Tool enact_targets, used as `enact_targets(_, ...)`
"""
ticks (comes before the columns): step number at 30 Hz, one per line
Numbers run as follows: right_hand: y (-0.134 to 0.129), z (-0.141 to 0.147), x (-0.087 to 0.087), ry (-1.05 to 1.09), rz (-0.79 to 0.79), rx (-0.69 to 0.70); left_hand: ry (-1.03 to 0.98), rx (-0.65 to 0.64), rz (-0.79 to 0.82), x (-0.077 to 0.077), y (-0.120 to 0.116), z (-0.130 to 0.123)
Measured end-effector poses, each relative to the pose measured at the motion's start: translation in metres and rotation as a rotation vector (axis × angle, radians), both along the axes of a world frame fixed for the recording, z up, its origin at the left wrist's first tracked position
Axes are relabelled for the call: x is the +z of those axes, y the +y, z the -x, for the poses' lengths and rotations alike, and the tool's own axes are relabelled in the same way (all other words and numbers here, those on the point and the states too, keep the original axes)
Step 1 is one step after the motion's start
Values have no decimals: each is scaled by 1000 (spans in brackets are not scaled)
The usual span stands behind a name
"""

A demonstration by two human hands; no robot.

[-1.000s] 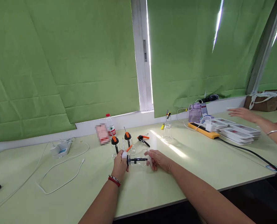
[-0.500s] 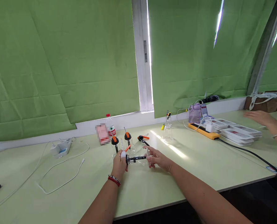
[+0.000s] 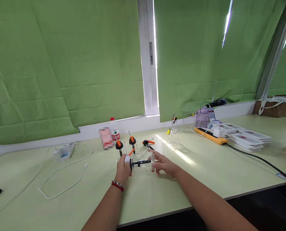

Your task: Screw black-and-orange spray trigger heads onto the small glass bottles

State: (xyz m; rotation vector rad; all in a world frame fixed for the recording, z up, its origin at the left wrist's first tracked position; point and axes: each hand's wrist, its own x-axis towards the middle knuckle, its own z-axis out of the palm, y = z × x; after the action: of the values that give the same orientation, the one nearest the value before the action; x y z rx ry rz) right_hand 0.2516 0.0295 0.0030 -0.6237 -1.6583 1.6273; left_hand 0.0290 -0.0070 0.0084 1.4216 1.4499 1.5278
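A clear glass bottle point(image 3: 145, 158) with a black tube inside lies sideways between my hands, above the table. My left hand point(image 3: 123, 167) is closed around its black top, where a white part and an orange lever point(image 3: 131, 151) show. With fingers curved, my right hand point(image 3: 164, 165) grips the bottle's wide base. Just behind stand two similar glass bottles with black-and-orange tops, one on the left point(image 3: 119, 146) and one on the right point(image 3: 132, 141). Nearby rests another black-and-orange top point(image 3: 147, 143) with a black stem, partly hidden by my right hand.
A red-capped water bottle point(image 3: 114, 129) stands behind the glass bottles. Farther right are a glass flask point(image 3: 174, 141), an orange power strip point(image 3: 210, 136), a purple jug point(image 3: 201, 118) and stacked white cards point(image 3: 247, 139). White cables point(image 3: 61, 192) and a white socket block point(image 3: 64, 154) lie left.
Another person's hand at the far right has withdrawn almost out of view. My hands hold the glass bottle nearly as before; the fingers of my right hand have shifted slightly on its base.
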Motion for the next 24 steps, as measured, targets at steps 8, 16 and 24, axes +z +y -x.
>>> enact_targets(8,6,4,-9,-125,108,-25,52,-23,-6,-1,1,0)
enact_targets(16,0,3,-1,-43,30,-19,49,2,-6,0,-1,-1)
enact_targets(24,4,8,-9,-165,173,-5,158,7,-23,-2,0,0)
